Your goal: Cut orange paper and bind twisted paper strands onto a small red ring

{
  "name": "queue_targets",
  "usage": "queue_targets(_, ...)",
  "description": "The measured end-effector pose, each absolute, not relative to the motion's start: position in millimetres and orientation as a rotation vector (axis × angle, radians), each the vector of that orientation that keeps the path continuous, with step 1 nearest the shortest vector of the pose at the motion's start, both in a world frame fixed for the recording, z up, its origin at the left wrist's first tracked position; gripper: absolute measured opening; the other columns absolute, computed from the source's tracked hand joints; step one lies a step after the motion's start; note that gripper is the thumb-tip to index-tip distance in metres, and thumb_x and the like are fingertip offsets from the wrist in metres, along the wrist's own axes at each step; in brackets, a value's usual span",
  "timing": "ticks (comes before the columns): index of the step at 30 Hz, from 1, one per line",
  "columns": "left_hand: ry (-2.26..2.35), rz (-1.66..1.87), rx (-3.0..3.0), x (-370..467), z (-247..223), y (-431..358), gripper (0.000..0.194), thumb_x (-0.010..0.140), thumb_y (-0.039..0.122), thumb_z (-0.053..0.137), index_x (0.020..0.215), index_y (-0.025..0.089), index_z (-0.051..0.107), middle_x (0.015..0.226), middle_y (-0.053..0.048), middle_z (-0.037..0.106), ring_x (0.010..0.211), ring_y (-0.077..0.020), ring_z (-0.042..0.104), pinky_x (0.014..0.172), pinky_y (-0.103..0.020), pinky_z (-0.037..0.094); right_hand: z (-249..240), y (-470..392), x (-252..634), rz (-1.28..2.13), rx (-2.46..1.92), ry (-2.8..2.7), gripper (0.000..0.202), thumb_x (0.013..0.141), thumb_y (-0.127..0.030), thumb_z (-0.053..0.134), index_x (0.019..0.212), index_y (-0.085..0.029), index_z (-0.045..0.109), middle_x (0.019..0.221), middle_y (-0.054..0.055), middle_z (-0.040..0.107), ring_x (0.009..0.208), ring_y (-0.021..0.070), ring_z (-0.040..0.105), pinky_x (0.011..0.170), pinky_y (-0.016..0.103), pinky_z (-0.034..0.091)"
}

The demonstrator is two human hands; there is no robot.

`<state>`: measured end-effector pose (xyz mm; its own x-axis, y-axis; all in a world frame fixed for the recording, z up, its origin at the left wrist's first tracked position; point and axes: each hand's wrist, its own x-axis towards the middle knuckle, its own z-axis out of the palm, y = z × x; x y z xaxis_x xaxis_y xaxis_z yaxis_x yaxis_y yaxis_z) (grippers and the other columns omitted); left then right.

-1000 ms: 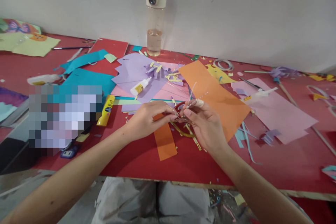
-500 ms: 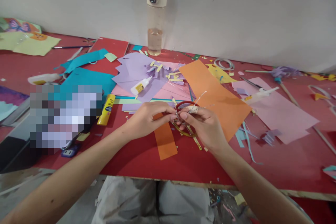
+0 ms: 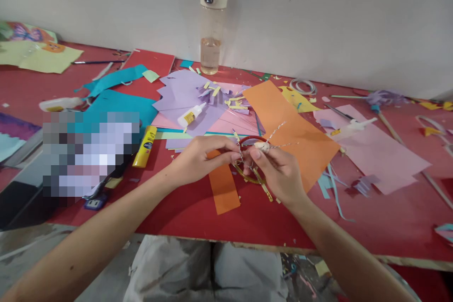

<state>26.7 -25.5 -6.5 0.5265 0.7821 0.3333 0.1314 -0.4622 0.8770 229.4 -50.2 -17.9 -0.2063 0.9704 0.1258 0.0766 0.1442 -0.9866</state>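
A red and yellow ring is between my two hands, partly covered by fingers. My left hand is closed, thumb and index finger pinching a thin twisted silvery cord at the ring's left side. On the other side my right hand is closed too, gripping the cord near a small pale bundle. Two loose cord ends stick out to the right above the orange sheet. Just under the left fingers lies an orange paper strip.
Left of my hands are a glue stick and a blurred-out device. A small glue bottle lies on purple paper. At the wall stands a water bottle. Pink paper and scraps cover the right side.
My right fingertips have shifted slightly right, away from the left ones. The loose cord ends reach farther right, and more of the pale bundle shows. My left hand keeps its pinch.
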Motion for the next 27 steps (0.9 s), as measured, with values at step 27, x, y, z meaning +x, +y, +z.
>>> queue_targets(27, 0.766, 1.022, 2.071, 28.3, -14.7, -31.5, 0.012, 0.094, 0.019, 0.056, 0.088, 0.013, 0.064, 0.084, -0.004, 0.07, 0.079, -0.0115, 0.064, 0.074, -0.022, 0.049, -18.0, -56.3, 225.0, 1.322, -1.052, -1.419, 0.02, 0.091, -0.033, 0.064, 0.078, -0.019, 0.07, 0.065, -0.002, 0.069, 0.051, 0.0064, 0.068, 0.052, 0.011, 0.057)
